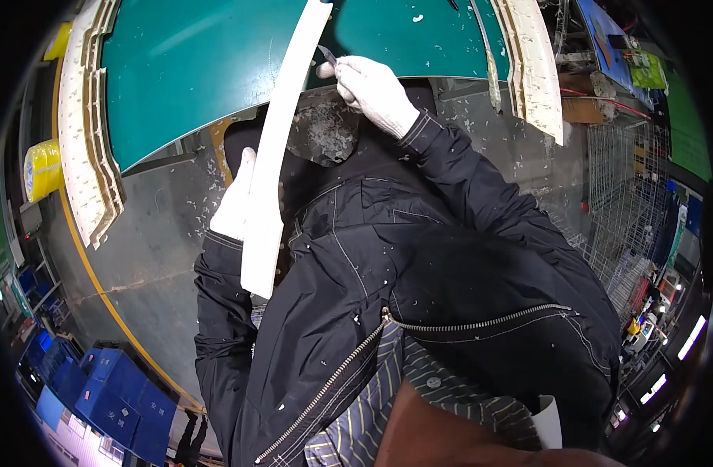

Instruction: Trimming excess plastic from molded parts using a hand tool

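Observation:
A long, slightly curved white strip [271,167], apparently a plastic trim piece, slants from my lap up over the near edge of the green-topped table [193,70]. My left hand [233,202], in a white glove, grips its lower part from the left side, the fingers partly hidden behind it. In my white-gloved right hand [376,92] is a small knife [327,55], pinched between thumb and fingers. Its dark pointed blade faces the strip's right edge; whether it touches cannot be told.
Stacked pale curved panels stand at the table's left [88,140] and right [539,74] sides. White shavings lie scattered on the table and grey floor. A yellow tape roll [43,170] sits by the left stack. Wire cages [625,187] stand right, blue boxes [119,397] lower left.

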The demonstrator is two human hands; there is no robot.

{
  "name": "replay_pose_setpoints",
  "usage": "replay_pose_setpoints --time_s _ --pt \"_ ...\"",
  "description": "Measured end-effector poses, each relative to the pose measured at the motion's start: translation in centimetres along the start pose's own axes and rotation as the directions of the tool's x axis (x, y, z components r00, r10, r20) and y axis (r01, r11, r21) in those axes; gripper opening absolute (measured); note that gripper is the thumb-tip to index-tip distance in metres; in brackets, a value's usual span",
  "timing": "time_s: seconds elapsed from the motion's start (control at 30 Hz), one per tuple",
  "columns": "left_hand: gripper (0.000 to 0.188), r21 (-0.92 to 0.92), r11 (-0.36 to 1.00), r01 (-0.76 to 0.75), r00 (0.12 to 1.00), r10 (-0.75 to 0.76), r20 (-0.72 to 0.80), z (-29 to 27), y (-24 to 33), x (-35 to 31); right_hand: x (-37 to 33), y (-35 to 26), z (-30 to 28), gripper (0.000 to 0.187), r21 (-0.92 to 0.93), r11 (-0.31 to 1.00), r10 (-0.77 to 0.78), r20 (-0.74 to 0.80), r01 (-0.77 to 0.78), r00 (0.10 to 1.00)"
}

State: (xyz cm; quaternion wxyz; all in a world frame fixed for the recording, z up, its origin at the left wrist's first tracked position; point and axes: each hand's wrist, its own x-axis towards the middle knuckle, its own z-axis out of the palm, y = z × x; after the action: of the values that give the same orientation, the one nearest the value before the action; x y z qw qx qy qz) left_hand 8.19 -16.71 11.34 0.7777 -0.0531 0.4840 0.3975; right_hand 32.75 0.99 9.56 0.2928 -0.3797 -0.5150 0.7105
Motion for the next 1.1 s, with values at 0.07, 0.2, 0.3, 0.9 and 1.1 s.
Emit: replay_pose_setpoints --time_s 0.07,0.2,0.3,0.9,1.1 --pt "0.051 0.001 1.0 0.024 1.0 -0.024 0.015 -0.5 0.1 0.0 0.0 -0.9 0.5 0.029 -0.178 0.984 -0.007 0.058 0.017 0.998" --pt "0.05 -0.069 0.998 0.002 0.999 0.001 0.036 -3.2 -0.8 -0.6 -2.6 -1.3 2.6 0.024 -0.476 0.84 -0.036 0.429 0.26 0.903" --pt "0.05 -0.017 1.0 0.007 0.995 -0.009 -0.102 -3.5 -0.8 -1.9 -1.6 -0.3 2.0 0.033 -0.397 0.883 -0.229 0.105 0.252 0.968" --pt "0.054 -0.069 0.998 0.012 1.0 -0.013 -0.017 0.2 -1.9 0.7 -2.8 0.7 5.5 0.027 -0.059 0.984 0.178 0.151 -0.171 0.972" --pt "0.055 -0.082 0.997 0.005 0.999 -0.008 -0.036 0.1 -4.1 1.2 -0.8 3.1 3.3 0.027 -0.397 0.917 -0.064 -0.067 0.032 0.996"
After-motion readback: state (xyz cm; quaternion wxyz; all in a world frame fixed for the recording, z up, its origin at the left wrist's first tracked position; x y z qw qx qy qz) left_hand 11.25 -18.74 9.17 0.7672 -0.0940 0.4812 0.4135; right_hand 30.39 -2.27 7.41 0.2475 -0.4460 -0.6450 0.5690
